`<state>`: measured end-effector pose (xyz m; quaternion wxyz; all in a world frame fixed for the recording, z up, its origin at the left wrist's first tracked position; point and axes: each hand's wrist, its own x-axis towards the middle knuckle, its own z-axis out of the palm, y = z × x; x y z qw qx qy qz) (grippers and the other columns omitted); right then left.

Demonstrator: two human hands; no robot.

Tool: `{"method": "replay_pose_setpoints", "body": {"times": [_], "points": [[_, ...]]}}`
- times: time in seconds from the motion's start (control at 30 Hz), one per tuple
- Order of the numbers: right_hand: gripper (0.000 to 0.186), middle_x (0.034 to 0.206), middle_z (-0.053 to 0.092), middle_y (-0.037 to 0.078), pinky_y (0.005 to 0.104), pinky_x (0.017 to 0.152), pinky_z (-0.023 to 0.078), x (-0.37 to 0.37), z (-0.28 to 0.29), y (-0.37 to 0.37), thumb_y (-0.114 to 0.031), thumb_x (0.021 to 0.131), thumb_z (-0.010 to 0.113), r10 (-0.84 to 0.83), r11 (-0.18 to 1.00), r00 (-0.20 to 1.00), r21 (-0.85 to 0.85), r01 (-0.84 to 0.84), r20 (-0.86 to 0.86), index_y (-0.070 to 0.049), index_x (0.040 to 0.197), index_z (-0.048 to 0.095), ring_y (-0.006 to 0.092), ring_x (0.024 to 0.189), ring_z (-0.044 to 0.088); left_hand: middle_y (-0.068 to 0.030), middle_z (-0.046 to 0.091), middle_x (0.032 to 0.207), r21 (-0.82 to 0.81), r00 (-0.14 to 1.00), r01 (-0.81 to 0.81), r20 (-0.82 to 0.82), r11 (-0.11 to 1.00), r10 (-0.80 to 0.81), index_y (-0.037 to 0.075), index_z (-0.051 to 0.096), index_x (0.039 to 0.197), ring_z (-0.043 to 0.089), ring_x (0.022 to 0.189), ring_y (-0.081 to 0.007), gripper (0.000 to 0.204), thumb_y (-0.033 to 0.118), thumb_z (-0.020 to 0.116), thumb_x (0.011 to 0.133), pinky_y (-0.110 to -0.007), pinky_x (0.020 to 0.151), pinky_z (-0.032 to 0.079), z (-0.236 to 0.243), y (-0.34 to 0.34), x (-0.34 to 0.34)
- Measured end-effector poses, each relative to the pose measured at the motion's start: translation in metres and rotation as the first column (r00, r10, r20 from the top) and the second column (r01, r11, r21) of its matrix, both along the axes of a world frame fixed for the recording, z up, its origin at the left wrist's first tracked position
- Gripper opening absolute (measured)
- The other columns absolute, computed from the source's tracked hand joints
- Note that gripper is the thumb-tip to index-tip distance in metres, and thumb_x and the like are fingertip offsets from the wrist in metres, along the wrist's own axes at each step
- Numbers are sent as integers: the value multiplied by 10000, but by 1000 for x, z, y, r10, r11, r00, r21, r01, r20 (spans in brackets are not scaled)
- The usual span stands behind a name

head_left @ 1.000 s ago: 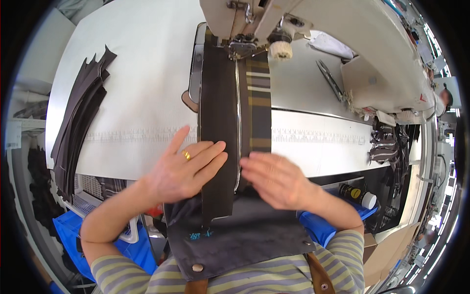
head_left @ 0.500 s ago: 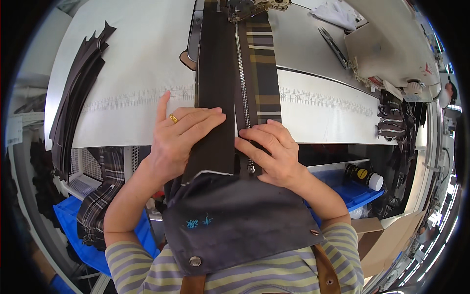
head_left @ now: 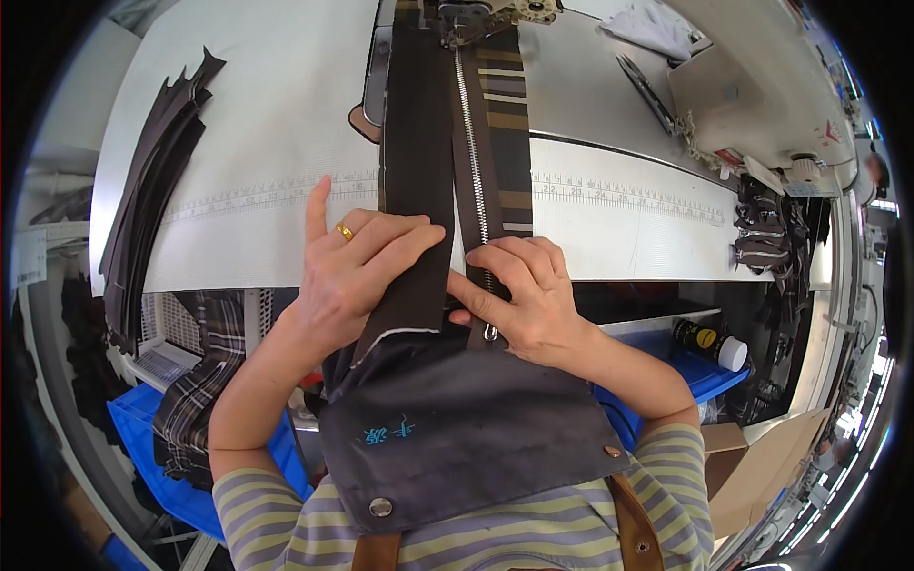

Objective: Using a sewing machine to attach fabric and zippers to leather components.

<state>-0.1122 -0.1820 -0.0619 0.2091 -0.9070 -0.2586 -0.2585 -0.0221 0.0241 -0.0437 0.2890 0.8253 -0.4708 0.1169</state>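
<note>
Zipper runs to 12 o'clock beside dark fabric strip, far end lost under sewing machine head, itself cropped. Left hand on strip, little finger spread, thumb hidden; can't tell if pinching. Right hand curled over zipper, hiding teeth; grip underneath unclear. Zipper pull shows at its 7 o'clock.
</note>
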Motion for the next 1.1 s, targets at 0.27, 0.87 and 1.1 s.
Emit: {"method": "replay_pose_setpoints", "body": {"times": [0.27,0.87,1.1], "points": [[365,968,537,40,361,807,383,1,-1,-1,-197,705,687,18,997,999,75,-15,-39,-106,1056,723,229,923,498,-7,613,906,-39,991,59,126,998,-54,76,716,1011,619,833,-173,287,160,634,749,-518,1130,129,-12,10,1],[389,1011,544,44,364,833,371,-3,3,-3,-129,664,701,29,994,991,105,-15,-132,-86,1050,701,229,963,507,-15,628,971,18,996,71,56,997,-72,88,719,1043,610,872,-178,343,151,659,711,-502,1117,175,-5,6,-4],[249,1027,714,66,312,741,410,-17,0,-9,-28,657,677,61,985,997,156,-67,46,-63,903,661,196,884,671,-57,652,1073,16,998,54,41,998,-54,55,709,1099,639,884,-196,396,132,592,729,-500,1030,371,-8,12,-12]]}}
